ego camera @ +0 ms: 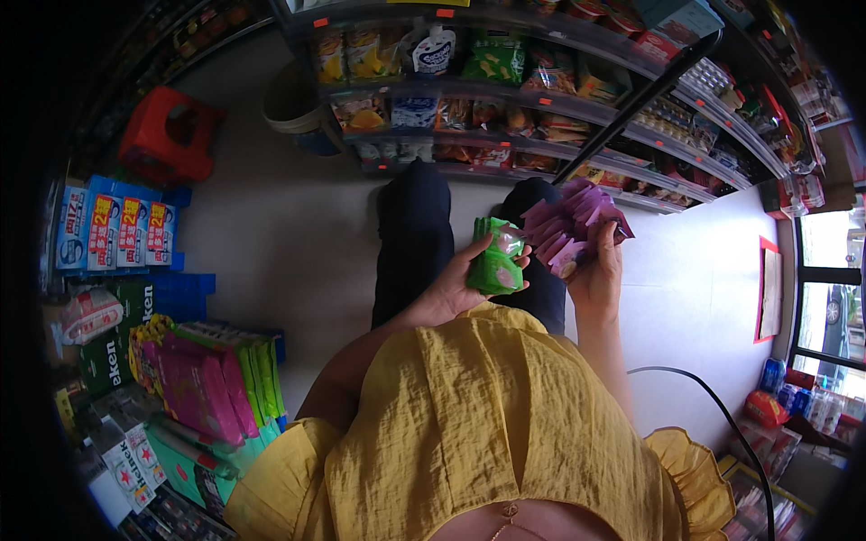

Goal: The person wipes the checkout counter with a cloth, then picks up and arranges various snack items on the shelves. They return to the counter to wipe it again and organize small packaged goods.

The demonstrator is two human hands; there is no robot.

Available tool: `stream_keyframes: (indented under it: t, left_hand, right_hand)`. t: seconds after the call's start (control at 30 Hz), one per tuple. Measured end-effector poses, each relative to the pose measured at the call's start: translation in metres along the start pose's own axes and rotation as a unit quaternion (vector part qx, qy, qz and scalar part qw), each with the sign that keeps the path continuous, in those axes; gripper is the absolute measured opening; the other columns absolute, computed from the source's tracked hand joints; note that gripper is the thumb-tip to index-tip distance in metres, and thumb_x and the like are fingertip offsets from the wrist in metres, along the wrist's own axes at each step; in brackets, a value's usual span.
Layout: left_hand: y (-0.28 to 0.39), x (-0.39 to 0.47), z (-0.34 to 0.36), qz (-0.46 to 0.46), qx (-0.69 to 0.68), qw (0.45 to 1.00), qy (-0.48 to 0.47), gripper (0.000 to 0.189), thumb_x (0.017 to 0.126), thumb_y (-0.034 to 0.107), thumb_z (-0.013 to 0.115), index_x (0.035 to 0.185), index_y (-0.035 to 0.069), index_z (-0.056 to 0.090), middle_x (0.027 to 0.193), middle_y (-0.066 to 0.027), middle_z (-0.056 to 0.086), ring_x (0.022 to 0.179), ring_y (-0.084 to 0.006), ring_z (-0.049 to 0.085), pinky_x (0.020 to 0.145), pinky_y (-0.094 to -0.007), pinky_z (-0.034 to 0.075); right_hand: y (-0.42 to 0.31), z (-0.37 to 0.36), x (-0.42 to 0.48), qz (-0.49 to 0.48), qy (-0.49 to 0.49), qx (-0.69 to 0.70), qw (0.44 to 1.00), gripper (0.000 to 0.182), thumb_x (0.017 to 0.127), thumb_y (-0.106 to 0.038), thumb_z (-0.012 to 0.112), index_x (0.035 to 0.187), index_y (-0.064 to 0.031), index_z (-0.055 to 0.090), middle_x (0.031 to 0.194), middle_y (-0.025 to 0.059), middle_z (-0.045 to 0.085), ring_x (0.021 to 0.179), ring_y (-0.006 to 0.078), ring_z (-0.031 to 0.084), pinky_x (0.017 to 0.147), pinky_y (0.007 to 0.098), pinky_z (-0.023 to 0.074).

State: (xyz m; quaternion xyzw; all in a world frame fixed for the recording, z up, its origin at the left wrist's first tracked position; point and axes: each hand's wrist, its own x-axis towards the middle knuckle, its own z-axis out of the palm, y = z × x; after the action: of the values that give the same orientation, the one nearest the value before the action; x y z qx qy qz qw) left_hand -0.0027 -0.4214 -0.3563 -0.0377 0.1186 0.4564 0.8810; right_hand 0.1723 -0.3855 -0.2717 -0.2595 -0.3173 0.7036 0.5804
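Note:
My left hand (457,280) is closed around a stack of green snack packets (497,257) with partly clear fronts, held above my knees. To the right of it, my right hand (602,264) grips a fanned-out bunch of purple packets (568,223), thumb on the packet nearest my fingertips. The two bunches are close together, the purple one slightly higher in the view. Whether their edges touch, I cannot tell. The palm of my left hand is hidden behind the green packets.
Store shelves (473,84) with bagged snacks stand before my knees, crossed by a black pole (629,115). A red plastic stool (169,135) and a bucket (291,101) are at the upper left. Boxes and pink bags (196,385) are stacked on the left; a black cable (717,395) curves at the right.

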Motion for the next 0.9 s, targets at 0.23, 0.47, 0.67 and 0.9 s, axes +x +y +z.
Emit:
stream_keyframes:
  t: [0.23, 0.47, 0.67, 0.9]
  left_hand:
    - [0.002, -0.001, 0.001, 0.013, 0.028, 0.999, 0.019, 0.048, 0.086, 0.033, 0.061, 0.122, 0.004, 0.045, 0.118, -0.017, 0.054, 0.11, -0.0305, 0.052, 0.092, -0.0582, 0.041]
    - [-0.002, 0.001, -0.01, -0.019, 0.002, 1.0, 0.009, 0.052, 0.086, 0.03, 0.061, 0.126, 0.002, 0.042, 0.121, -0.0163, 0.053, 0.112, -0.0294, 0.052, 0.093, -0.0565, 0.041]
    - [-0.001, -0.002, -0.001, -0.02, 0.005, 1.0, 0.007, 0.049, 0.087, 0.03, 0.06, 0.125, 0.003, 0.045, 0.121, -0.0143, 0.054, 0.113, -0.0264, 0.053, 0.094, -0.0489, 0.043]
    - [-0.004, 0.001, 0.011, 0.029, 0.094, 0.994, 0.057, 0.035, 0.088, 0.025, 0.059, 0.117, 0.006, 0.053, 0.113, -0.0091, 0.06, 0.103, -0.0197, 0.06, 0.09, -0.0363, 0.049]
  right_hand:
    - [-0.002, 0.0, -0.005, 0.04, 0.071, 0.03, 0.996, 0.049, 0.094, -0.039, 0.045, 0.125, -0.001, 0.043, 0.118, 0.0133, 0.054, 0.104, 0.0265, 0.057, 0.085, 0.042, 0.0505]
    - [-0.005, -0.014, -0.001, 0.011, 0.041, 0.044, 0.998, 0.05, 0.094, -0.04, 0.044, 0.124, 0.0002, 0.043, 0.118, 0.0157, 0.054, 0.104, 0.0285, 0.057, 0.086, 0.043, 0.0491]
    - [-0.002, -0.015, -0.011, 0.006, -0.019, -0.026, 0.999, 0.041, 0.094, -0.035, 0.047, 0.116, -0.0003, 0.047, 0.112, 0.0127, 0.055, 0.103, 0.025, 0.055, 0.087, 0.0384, 0.046]
    - [0.007, -0.004, -0.025, 0.188, 0.019, -0.099, 0.977, 0.03, 0.092, -0.027, 0.055, 0.109, -0.0019, 0.054, 0.1, 0.0032, 0.059, 0.093, 0.0113, 0.055, 0.082, 0.0272, 0.0458]
